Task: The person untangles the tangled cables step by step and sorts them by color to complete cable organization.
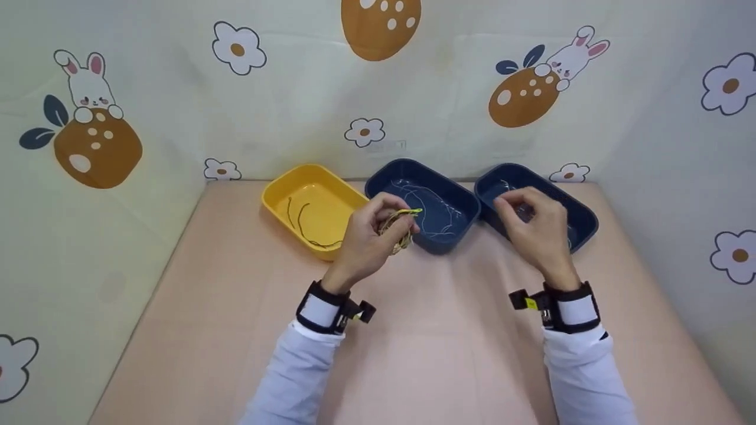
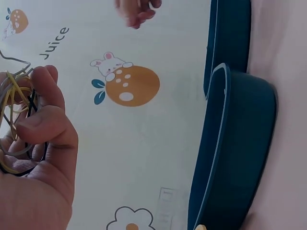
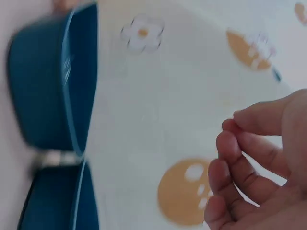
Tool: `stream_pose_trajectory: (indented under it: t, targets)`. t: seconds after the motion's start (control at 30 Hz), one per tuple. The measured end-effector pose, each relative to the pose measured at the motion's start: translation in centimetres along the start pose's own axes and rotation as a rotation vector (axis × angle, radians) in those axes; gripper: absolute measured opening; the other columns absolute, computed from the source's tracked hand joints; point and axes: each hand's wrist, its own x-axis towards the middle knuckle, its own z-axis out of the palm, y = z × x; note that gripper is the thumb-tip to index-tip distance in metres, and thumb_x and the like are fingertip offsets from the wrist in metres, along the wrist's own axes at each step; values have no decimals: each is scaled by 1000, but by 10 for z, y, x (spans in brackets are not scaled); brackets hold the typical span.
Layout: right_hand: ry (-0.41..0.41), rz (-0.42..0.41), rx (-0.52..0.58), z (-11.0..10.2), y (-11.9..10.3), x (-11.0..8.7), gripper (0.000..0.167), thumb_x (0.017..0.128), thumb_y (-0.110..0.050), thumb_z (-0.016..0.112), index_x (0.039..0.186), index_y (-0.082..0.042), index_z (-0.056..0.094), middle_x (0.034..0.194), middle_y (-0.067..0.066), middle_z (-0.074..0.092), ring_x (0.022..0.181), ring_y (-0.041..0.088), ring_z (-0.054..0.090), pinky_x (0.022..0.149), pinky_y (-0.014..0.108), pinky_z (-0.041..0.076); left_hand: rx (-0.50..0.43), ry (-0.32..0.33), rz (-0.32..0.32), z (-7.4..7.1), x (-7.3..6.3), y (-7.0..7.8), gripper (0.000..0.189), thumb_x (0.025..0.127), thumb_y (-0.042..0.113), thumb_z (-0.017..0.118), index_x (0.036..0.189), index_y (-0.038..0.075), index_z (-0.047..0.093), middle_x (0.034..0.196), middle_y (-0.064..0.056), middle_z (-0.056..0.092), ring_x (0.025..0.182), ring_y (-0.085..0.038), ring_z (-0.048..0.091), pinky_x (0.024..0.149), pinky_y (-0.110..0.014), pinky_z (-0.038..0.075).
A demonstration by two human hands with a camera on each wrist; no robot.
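Note:
My left hand (image 1: 369, 239) grips a tangled bundle of thin strings (image 1: 403, 233) between thumb and fingers, above the gap between the yellow bin and the middle blue bin. Yellow, black and grey strands (image 2: 14, 103) stick out of the bundle in the left wrist view, and a bright yellow loop shows at its top in the head view. Over the right blue bin (image 1: 582, 221) hovers my right hand (image 1: 537, 230), its fingers loosely bent and the thumb tip close to the index finger. Nothing shows between those fingertips (image 3: 229, 125) in the right wrist view.
Dark strings (image 1: 301, 224) lie in the yellow bin (image 1: 274, 209). Thin pale strings (image 1: 422, 195) lie in the middle blue bin (image 1: 378, 183), which stands against the right one. All three bins stand along the back of the pink table (image 1: 437, 354), before a patterned cloth wall (image 1: 295, 106).

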Motion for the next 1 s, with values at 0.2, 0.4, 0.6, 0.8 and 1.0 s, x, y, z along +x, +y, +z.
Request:
stream_pose_trajectory:
  t: [0.2,0.4,0.6,0.8,1.0]
  targets:
    - [-167,-128,281,15,-43,-11,12,96,-1,76,107,-7,79,97,5,76,83,12,65,75,18,54,4,-49,-14,12,-3,-1,10,106,14,67,112,6,65,97,-10,79,89,-24,76,78,-30,64]
    - [-264,-289,313,27,-58,-18,18,93,-1,80,109,-11,79,105,4,77,90,16,69,81,21,56,41,-77,-33,17,-10,-3,9,105,15,68,111,9,69,98,-7,78,81,-18,72,67,-24,57]
    - [-281,-341,277,30,-55,-19,13,93,-1,80,102,-9,78,105,4,77,92,17,71,83,17,55,40,-123,-36,19,-10,-6,13,105,22,70,113,11,72,92,-4,74,67,-14,64,53,-23,50]
    - [-350,-247,400,26,-50,-20,9,94,5,76,100,-2,76,107,10,77,101,19,73,89,21,59,21,-165,-67,14,-10,-7,20,108,27,66,118,14,76,88,-3,74,62,-15,61,44,-27,50]
    - [-387,-138,469,25,-49,-21,10,96,8,72,101,0,74,100,13,76,94,19,72,86,23,60,78,-180,-62,12,-10,-7,23,107,24,66,116,6,78,87,-7,73,63,-20,61,49,-24,50]
